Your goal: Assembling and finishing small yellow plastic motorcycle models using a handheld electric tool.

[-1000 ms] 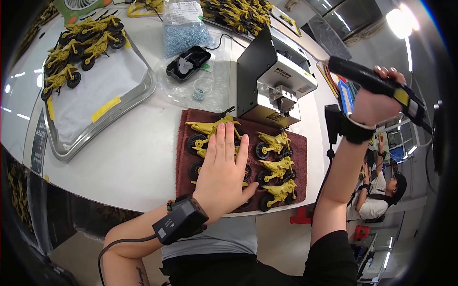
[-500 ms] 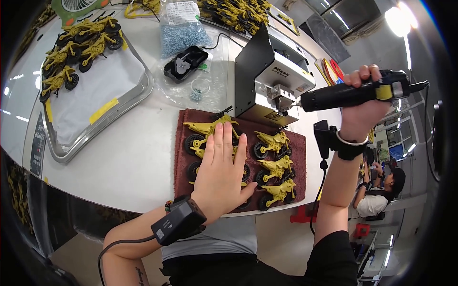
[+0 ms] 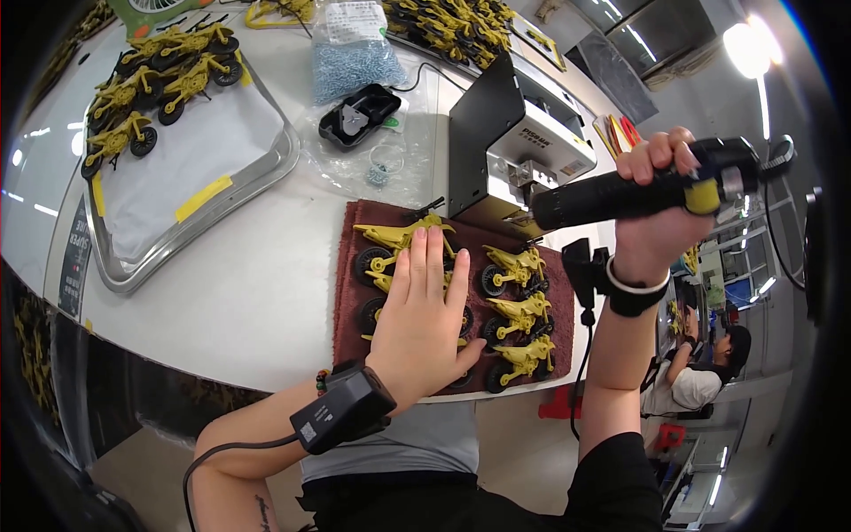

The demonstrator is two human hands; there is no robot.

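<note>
My left hand point(image 3: 418, 330) lies flat with its fingers stretched out over the left column of yellow toy motorcycles point(image 3: 388, 236), partly hiding them. They rest on a reddish-brown cloth mat point(image 3: 346, 293). In my right hand point(image 3: 663, 232), raised at the right, is a black electric screwdriver point(image 3: 592, 199), held with the fingers wrapped round its body. Its front end points left, in front of the screw feeder point(image 3: 551, 146); the bit is hard to make out. A second column of toy motorcycles point(image 3: 521, 310) sits on the mat's right side, untouched by either hand.
A metal tray point(image 3: 292, 160) at the left bears more toy motorcycles point(image 3: 164, 75). Behind the mat are a bag of small screws point(image 3: 350, 66) and a black plastic dish point(image 3: 362, 115). More toys point(image 3: 443, 31) are heaped at the back. A person point(image 3: 700, 381) works farther right.
The screwdriver's front end has come away from the screw feeder's outlet, moving slightly left and down with my right hand. My left hand stays flat on the toys.
</note>
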